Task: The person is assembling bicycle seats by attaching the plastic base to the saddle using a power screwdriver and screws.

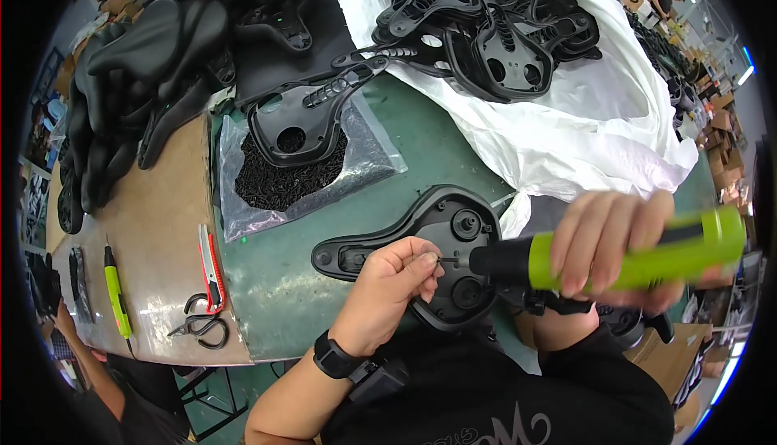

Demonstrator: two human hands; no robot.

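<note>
In my right hand (611, 239) is a green and black electric screwdriver (518, 263), held level, its thin bit pointing left. My left hand (396, 275) pinches at the tip of that bit, fingers together; whether a screw sits between them is too small to tell. Both hands are over a black plastic bicycle saddle base (437, 218), which lies on the green table with its narrow nose to the left. My left fingers hide part of its middle.
A clear bag of small black screws (275, 174) lies beyond, with a saddle shell (320, 117) resting on it. More shells (506, 52) sit on white sheeting (599, 141). Padded saddles (146, 48), a utility knife (211, 271), pliers (198, 328) and another screwdriver (116, 291) are left.
</note>
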